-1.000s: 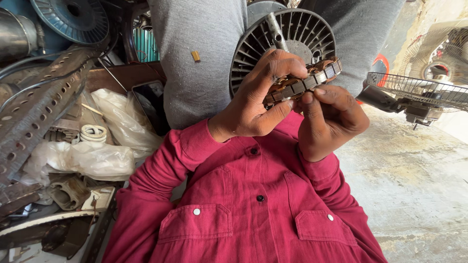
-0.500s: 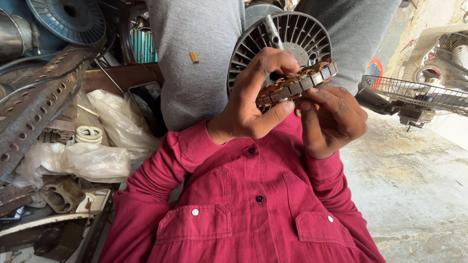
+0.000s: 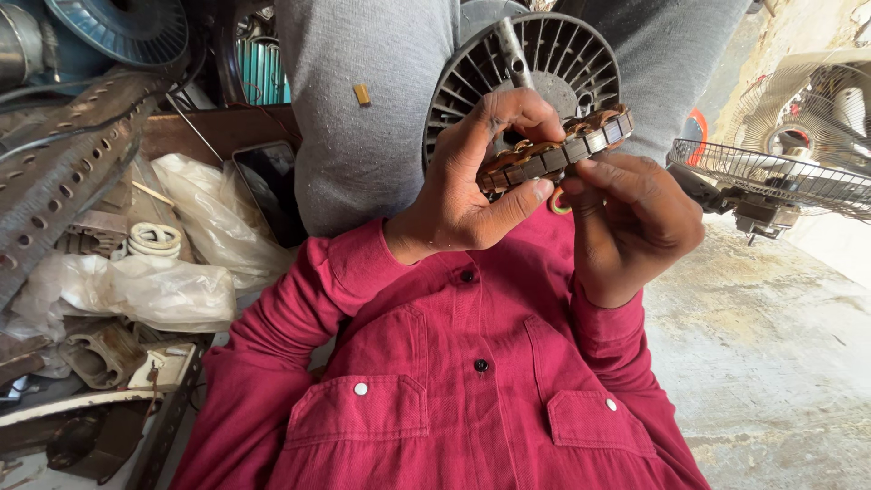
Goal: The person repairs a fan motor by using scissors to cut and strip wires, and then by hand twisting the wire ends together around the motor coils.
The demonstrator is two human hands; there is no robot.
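Resting between both hands' fingers: stator

Two hands, one stator ring, one finned motor housing, one wire fan guard, two plastic bags.

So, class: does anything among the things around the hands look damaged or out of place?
Nothing stands out as broken. Both hands, left and right, hold a wound motor ring; scrap parts lie jumbled beside them.
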